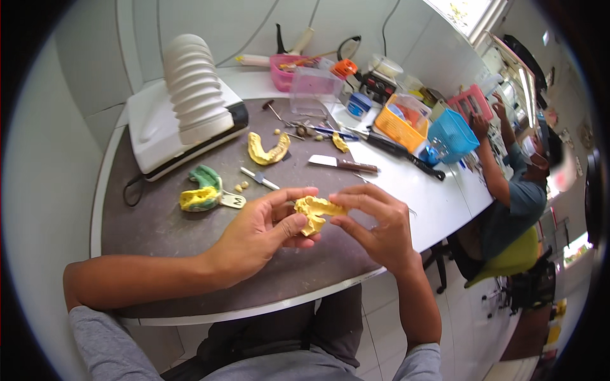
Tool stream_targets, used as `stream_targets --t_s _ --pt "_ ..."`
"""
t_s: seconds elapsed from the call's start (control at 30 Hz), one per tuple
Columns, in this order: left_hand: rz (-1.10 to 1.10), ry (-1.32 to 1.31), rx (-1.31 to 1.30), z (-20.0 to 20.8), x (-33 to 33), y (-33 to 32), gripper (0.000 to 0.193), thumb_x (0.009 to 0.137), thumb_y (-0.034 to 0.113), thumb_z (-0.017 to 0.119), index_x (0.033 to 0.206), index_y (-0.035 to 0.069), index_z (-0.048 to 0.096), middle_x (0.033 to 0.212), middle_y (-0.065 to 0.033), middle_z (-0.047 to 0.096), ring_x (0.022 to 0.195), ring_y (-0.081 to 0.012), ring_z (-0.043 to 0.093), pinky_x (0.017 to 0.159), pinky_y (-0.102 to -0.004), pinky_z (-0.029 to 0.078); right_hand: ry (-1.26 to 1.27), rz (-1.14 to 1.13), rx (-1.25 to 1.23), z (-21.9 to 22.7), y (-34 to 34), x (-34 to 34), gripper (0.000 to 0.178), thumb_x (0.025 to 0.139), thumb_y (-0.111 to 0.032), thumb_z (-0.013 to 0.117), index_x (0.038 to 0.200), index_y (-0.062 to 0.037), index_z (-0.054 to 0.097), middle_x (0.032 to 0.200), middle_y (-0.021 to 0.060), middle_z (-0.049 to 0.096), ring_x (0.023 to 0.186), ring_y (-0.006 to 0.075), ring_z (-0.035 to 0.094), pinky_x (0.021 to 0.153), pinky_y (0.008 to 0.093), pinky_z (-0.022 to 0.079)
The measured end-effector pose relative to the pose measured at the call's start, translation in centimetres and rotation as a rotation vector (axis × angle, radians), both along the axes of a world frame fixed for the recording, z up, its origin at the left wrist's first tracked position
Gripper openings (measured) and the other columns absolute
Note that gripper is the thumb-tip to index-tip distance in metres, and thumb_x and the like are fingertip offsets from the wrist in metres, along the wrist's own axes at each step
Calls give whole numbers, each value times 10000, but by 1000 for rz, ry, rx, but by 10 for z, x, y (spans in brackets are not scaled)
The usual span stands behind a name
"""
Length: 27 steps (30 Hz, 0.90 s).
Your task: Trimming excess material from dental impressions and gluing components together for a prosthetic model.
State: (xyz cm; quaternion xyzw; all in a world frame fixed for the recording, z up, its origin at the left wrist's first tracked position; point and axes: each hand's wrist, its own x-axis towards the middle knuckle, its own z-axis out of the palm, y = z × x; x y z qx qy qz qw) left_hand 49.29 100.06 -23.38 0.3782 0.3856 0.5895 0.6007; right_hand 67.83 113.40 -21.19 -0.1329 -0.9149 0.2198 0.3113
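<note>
One yellow dental cast, two hands on it

Counts: one yellow cast [314, 207] held above the near part of the grey-brown surface [149, 232]; one yellow horseshoe cast [267, 152] lying beyond it; one green tray with yellow material [202, 193] left of the hands; one brown-handled knife [346, 165]; one white-handled tool [259, 178]; one orange basket [401, 124], one blue basket [450, 134] at back right.

Left hand [254, 225]: partly curled, thumb and fingers clamped on the held cast's left part. Right hand [381, 228]: thumb and fingertips close together at its right end, pinching it; exact thumb contact hard to tell. One co-worker [518, 190] at far right.
</note>
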Motion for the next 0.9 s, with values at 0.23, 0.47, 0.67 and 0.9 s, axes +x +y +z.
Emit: stream_targets --t_s 0.23,0.47,0.67,0.9 --pt "28 -27 14 -11 -1 2 391 983 119 567 1346 11 470 1083 -105 632 950 -133 635 864 -254 540 -38 -364 -337 1 20 51 151 917 -82 647 1015 24 689 872 73 686 763 107 635 704 249 521" --pt "38 44 53 -18 -2 2 397 988 101 545 1358 5 437 1113 -104 614 988 -152 631 895 -280 537 -88 -518 -232 -24 -3 57 98 861 -61 692 923 11 715 801 73 690 691 100 622 659 244 508" --pt "34 52 47 -14 -4 1 408 986 99 550 1364 8 427 1138 -110 603 993 -154 627 885 -279 535 -169 -564 -132 -29 -6 52 92 828 -41 708 908 4 709 786 34 664 679 80 585 635 214 474" --pt "-15 64 49 -15 -6 0 416 981 75 546 1371 14 413 1173 -108 589 1007 -156 621 890 -280 527 318 -312 -636 -34 -21 50 82 835 33 698 917 39 692 839 79 679 764 116 644 711 224 510"
